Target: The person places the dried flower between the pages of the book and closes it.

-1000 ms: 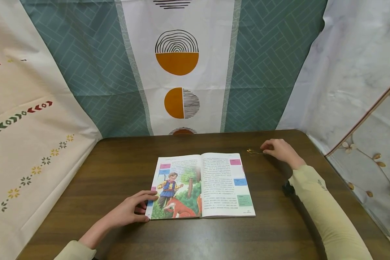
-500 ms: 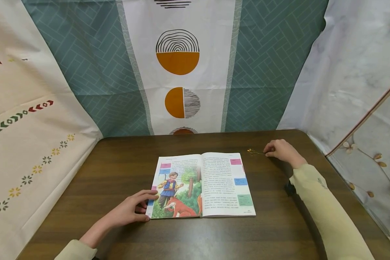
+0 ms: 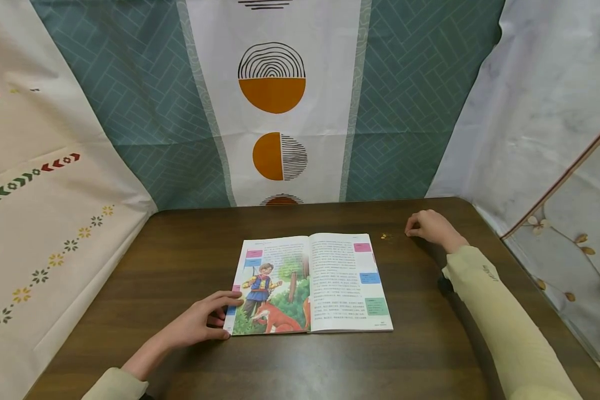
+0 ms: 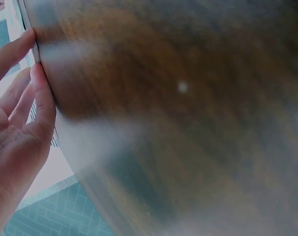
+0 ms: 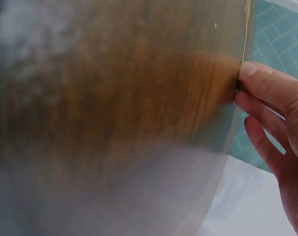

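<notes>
A book [image 3: 337, 283] lies spread on the table, its left page showing a drawn figure and a red fox. Beside the left page's lower corner is my left hand [image 3: 192, 325], fingertips on the page edge and thumb touching the corner. In the left wrist view, that hand's fingertips [image 4: 35, 69] meet the book's edge. Right of the book, a small dried sprig with yellow flower heads [image 3: 386, 236] is close above the table or on it. My right hand [image 3: 432, 228] pinches the far end of its thin stem [image 5: 246, 24] between thumb and forefinger.
The dark wooden table [image 3: 305, 366] ends at a patterned curtain [image 3: 290, 122] behind. Cream cloth [image 3: 45, 239] hangs at the left, and marble-patterned cloth [image 3: 545, 105] at the right. A black band [image 3: 445, 286] is on my right wrist.
My right thumb and forefinger have come together on the stem, and the hand has moved slightly right. The sprig's flower heads have shifted a little. My left hand and the book stay put.
</notes>
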Available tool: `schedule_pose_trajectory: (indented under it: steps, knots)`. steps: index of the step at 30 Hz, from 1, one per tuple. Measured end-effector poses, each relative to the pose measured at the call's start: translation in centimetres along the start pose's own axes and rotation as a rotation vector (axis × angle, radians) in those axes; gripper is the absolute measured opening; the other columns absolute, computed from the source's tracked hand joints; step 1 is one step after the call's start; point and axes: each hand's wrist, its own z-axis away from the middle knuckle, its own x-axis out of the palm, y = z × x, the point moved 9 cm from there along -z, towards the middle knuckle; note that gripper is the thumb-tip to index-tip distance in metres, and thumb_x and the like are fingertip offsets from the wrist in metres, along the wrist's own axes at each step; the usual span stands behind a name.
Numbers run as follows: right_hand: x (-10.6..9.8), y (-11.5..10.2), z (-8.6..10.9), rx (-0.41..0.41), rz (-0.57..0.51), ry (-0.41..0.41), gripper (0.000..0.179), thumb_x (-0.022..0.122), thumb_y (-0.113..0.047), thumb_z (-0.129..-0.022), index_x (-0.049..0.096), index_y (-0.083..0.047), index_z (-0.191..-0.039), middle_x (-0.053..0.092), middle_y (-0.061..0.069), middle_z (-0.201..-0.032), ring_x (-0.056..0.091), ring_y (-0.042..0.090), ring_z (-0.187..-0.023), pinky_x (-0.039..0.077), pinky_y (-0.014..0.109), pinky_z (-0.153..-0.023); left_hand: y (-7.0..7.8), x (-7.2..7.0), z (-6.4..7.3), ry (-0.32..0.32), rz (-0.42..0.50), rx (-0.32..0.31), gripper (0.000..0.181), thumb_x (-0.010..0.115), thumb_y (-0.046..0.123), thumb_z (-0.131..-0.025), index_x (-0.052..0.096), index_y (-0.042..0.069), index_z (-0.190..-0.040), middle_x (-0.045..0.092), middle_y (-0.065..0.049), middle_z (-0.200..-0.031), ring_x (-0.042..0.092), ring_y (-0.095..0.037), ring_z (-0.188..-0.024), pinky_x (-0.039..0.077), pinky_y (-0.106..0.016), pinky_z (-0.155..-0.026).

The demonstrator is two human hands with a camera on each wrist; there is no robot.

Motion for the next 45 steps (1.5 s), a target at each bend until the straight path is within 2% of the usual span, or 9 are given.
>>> schedule_pose_trajectory:
  steps: [5, 10, 16, 21, 25, 31, 37, 45]
  knots:
    - [-0.2, -1.0, -0.1, -0.047, 0.062, 0.023, 0.006, 0.075, -0.007, -0.084, 0.074, -0.013, -0.082, 0.073, 0.003, -0.085, 0.066, 0.020, -0.075, 0.055, 0.042, -0.073, -0.1, -0.1, -0.1, 0.000, 0.002, 0.000, 0.059, 0.077, 0.025, -0.086, 0.055, 0.016, -0.139, 0.041, -0.014, -0.152, 0.053, -0.007, -0.095, 0.056, -0.022, -0.079]
    - [0.0, -1.6, -0.2, -0.051, 0.090, 0.021, 0.007, 0.074, -0.004, -0.085, 0.073, -0.010, -0.083, 0.072, 0.005, -0.084, 0.062, 0.017, -0.071, 0.052, 0.039, -0.069, 0.0, -0.1, 0.0, 0.002, 0.000, 0.005, 0.059, 0.078, 0.025, -0.086, 0.055, 0.015, -0.139, 0.041, -0.015, -0.152, 0.053, -0.007, -0.094, 0.056, -0.022, -0.078]
    - [0.5, -1.7, -0.3, -0.051, 0.093, -0.014, 0.011, 0.067, -0.002, -0.088, 0.067, -0.009, -0.079, 0.066, 0.003, -0.078, 0.049, 0.013, -0.066, 0.041, 0.032, -0.063, 0.0, 0.0, 0.0, 0.004, -0.007, 0.010, 0.059, 0.078, 0.026, -0.086, 0.055, 0.014, -0.139, 0.042, -0.015, -0.151, 0.053, -0.007, -0.095, 0.056, -0.022, -0.079]
    - [0.6, -1.2, -0.1, -0.047, 0.015, -0.031, 0.004, 0.071, -0.006, -0.088, 0.072, -0.005, -0.084, 0.071, 0.004, -0.083, 0.059, 0.013, -0.070, 0.049, 0.033, -0.066, 0.0, 0.1, -0.1, 0.006, -0.009, 0.016, 0.059, 0.078, 0.026, -0.086, 0.055, 0.014, -0.139, 0.042, -0.015, -0.151, 0.054, -0.006, -0.096, 0.056, -0.022, -0.079]
    - [0.4, -0.9, -0.1, -0.050, -0.027, -0.026, 0.012, 0.075, -0.012, -0.086, 0.073, -0.001, -0.086, 0.074, 0.006, -0.085, 0.065, 0.015, -0.072, 0.054, 0.034, -0.066, 0.0, 0.0, 0.0, 0.009, -0.006, 0.021, 0.059, 0.078, 0.025, -0.085, 0.056, 0.014, -0.138, 0.042, -0.016, -0.151, 0.055, -0.007, -0.096, 0.057, -0.022, -0.079]
    - [0.1, -1.3, -0.2, -0.059, -0.014, -0.017, 0.005, 0.074, -0.006, -0.085, 0.074, -0.007, -0.081, 0.073, 0.005, -0.081, 0.060, 0.011, -0.067, 0.051, 0.032, -0.063, 0.1, -0.1, 0.0, 0.012, -0.009, 0.026, 0.058, 0.078, 0.024, -0.085, 0.056, 0.013, -0.138, 0.043, -0.016, -0.150, 0.055, -0.007, -0.096, 0.057, -0.022, -0.079]
    - [0.1, -1.7, -0.2, -0.034, 0.004, -0.029, 0.009, 0.070, -0.002, -0.087, 0.072, -0.008, -0.081, 0.070, 0.004, -0.078, 0.051, 0.013, -0.064, 0.044, 0.031, -0.063, 0.3, -0.2, 0.1, 0.013, -0.005, 0.029, 0.058, 0.078, 0.023, -0.085, 0.056, 0.011, -0.137, 0.043, -0.017, -0.150, 0.054, -0.007, -0.094, 0.056, -0.022, -0.078]
    - [0.7, -1.6, -0.2, -0.028, 0.044, -0.073, 0.012, 0.069, -0.004, -0.087, 0.066, -0.011, -0.077, 0.061, 0.000, -0.073, 0.048, 0.013, -0.063, 0.041, 0.031, -0.062, 0.3, -0.1, 0.0, 0.007, -0.007, 0.028, 0.058, 0.078, 0.023, -0.085, 0.056, 0.011, -0.138, 0.043, -0.016, -0.150, 0.053, -0.007, -0.093, 0.056, -0.022, -0.078]
